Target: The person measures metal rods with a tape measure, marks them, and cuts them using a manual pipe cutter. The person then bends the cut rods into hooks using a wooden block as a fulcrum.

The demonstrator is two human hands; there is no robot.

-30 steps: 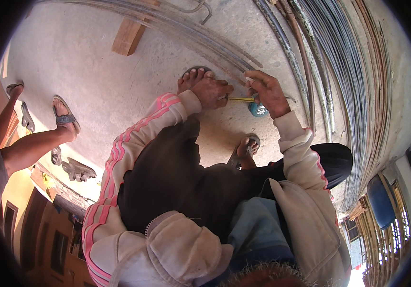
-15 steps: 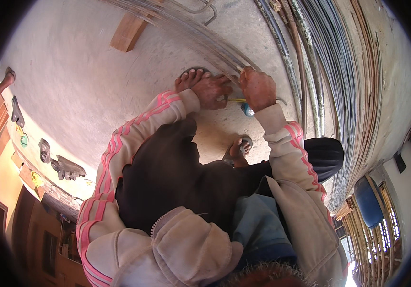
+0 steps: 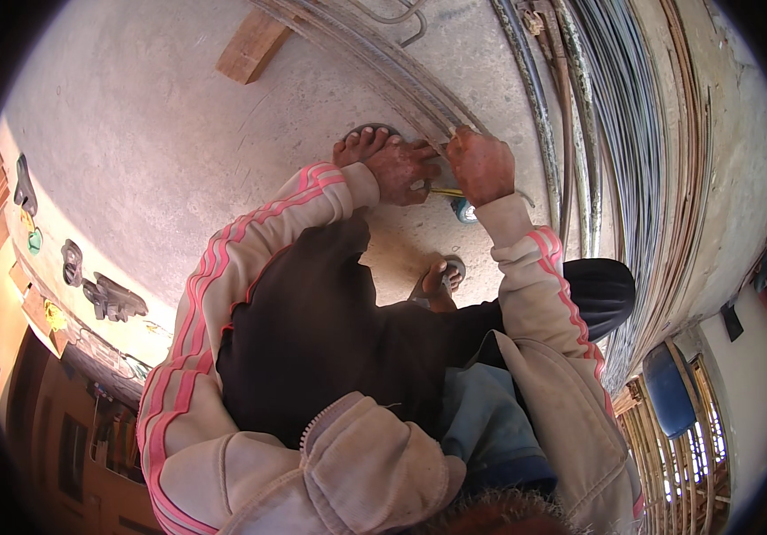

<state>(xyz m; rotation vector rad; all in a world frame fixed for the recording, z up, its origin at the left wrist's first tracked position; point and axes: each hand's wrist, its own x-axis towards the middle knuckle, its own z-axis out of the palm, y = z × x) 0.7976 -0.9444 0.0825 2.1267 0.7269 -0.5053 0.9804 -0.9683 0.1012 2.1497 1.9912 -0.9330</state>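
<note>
My left hand [image 3: 401,170], fingers curled, grips one end of the yellow tape blade [image 3: 446,191] just beside my bare foot [image 3: 352,147]. My right hand [image 3: 482,165] is closed, knuckles up, over the ends of thin steel rods [image 3: 406,85]; what lies inside its fingers is hidden. The teal tape measure case [image 3: 462,211] lies on the concrete beneath my right hand, mostly covered by it. The blade runs across between my two hands.
A wooden block [image 3: 250,49] lies above the rods. Long bundles of bars and wire [image 3: 633,152] curve along the right. Several sandals [image 3: 116,299] sit at the left edge. A blue container [image 3: 669,392] stands by wooden slats at lower right.
My right hand has turned knuckles up, closed, and moved slightly left onto the rod ends, covering more of the tape case. The other person's legs at the left have left the view.
</note>
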